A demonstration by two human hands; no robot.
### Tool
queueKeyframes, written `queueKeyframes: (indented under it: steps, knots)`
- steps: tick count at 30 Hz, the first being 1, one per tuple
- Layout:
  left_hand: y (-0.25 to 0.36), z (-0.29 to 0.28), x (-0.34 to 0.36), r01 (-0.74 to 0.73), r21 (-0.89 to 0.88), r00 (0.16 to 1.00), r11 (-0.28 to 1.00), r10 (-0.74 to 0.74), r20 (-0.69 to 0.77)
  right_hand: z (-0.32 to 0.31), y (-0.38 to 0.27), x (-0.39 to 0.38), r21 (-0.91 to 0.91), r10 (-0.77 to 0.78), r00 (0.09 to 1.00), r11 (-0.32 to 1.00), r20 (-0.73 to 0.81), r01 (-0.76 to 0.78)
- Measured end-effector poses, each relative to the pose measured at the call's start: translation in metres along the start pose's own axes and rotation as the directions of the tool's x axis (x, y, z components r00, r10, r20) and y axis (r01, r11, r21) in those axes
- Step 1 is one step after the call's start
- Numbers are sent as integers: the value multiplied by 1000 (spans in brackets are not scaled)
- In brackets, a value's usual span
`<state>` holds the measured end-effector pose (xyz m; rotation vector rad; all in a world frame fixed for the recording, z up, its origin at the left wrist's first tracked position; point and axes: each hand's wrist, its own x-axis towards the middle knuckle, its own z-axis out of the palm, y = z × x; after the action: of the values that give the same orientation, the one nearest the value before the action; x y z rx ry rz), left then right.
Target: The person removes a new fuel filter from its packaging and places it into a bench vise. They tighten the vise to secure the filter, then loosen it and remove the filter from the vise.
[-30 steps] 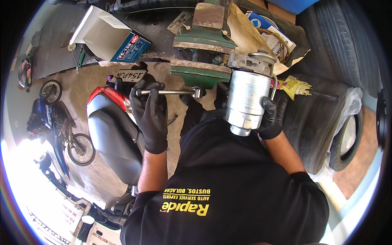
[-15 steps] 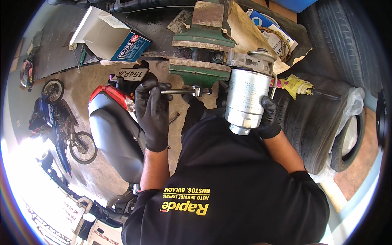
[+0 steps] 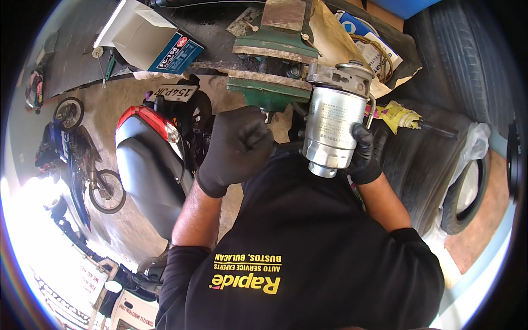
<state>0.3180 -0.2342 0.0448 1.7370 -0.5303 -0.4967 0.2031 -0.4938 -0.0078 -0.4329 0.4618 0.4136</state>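
Observation:
My gloved left hand (image 3: 236,148) is closed just below the green bench vise (image 3: 267,91), covering most of its handle; whatever lies inside the fingers is hidden. My gloved right hand (image 3: 364,151) grips a silver cylindrical filter (image 3: 333,124) from its right side, thumb against the body. The filter has a cast metal head (image 3: 341,80) on top and stands upright beside the vise's right end. A curved metal pipe runs down the filter's right side.
The dark bench (image 3: 212,33) carries an open white-and-blue box (image 3: 151,44), brown paper and another box (image 3: 368,41). A scooter seat (image 3: 143,170) stands left below, with a blue motorcycle (image 3: 69,159) beyond. Tyres (image 3: 407,176) and a yellow crumpled wrapper (image 3: 401,115) are at right.
My left hand has moved right and turned into a fist near the vise screw; the bar seen earlier is now hidden. The filter and right hand have risen slightly in the picture.

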Motion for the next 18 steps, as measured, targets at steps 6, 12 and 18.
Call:
queueKeyframes:
  steps: [6,12,18]
  knots:
    - [6,-19,26,-322,197,925,926,264,274,12,1,-3,20,-10,1000,1000,10,9]
    - [-8,-16,40,-234,-127,906,964,264,331,25,3,-10,-215,-113,987,973,-114,86]
    - [-6,-5,46,-270,59,905,961,232,357,36,-9,-18,-335,-228,963,927,-144,169]
